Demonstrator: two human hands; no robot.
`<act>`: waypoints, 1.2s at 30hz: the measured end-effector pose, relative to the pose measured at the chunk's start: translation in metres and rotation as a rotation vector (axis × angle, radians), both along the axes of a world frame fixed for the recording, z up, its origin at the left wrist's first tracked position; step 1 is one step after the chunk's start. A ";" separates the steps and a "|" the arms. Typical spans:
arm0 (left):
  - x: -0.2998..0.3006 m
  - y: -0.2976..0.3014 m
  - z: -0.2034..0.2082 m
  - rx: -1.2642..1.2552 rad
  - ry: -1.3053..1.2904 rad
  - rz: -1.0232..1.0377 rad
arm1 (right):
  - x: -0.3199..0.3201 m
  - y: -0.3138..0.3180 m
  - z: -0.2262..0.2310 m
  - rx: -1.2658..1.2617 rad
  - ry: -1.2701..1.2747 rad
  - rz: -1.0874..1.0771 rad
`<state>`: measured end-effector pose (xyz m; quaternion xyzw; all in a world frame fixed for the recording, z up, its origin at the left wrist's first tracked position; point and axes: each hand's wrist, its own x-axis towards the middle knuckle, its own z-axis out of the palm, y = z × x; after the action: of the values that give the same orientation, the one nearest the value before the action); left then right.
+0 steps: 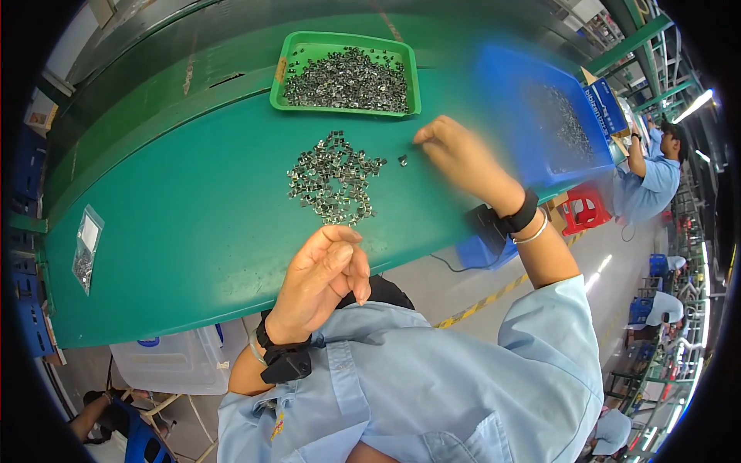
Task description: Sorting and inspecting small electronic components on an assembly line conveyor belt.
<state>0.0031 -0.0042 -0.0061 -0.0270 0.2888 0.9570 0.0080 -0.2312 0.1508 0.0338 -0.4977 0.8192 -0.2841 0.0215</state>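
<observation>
left hand palm turned inward, fingers loosely curled, thumb lying close to the index finger; the other fingers bend down, and can't tell whether anything small is tucked inside. it sits just beside the near edge of a loose, spread-out pile of small shiny silver metal pieces lying on the smooth green-topped bench. right hand is blurred, over the bench to the right of the pile, fingers bent and bunched, thumb and index tips close to each other; can't tell if they pinch a piece. a single small dark-and-silver metal piece lies on the bench near those fingertips, apart from the pile. both wrists wear black bands. behind the pile, a bright green rectangular plastic tray holds a big heap of similar metal pieces. beyond the right hand, a large blue plastic bin, partly blurred, has many small pieces inside. at the far left of the bench lies a clear flat plastic bag with small pieces at its lower end. a co-worker in light blue is at the far right, near a red plastic stool.
</observation>
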 end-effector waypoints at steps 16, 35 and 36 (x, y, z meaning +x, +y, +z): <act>0.000 0.005 0.001 -0.049 0.003 0.032 | 0.014 0.000 0.002 -0.009 -0.101 -0.016; 0.001 0.006 -0.001 -0.044 0.016 0.018 | -0.003 0.009 -0.009 0.027 -0.106 -0.098; 0.001 0.006 -0.001 -0.046 0.013 0.016 | -0.002 0.006 -0.007 0.053 -0.113 -0.101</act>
<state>0.0042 0.0020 -0.0074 -0.0233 0.3105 0.9503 -0.0019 -0.2332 0.1573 0.0266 -0.4383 0.8479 -0.2906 0.0668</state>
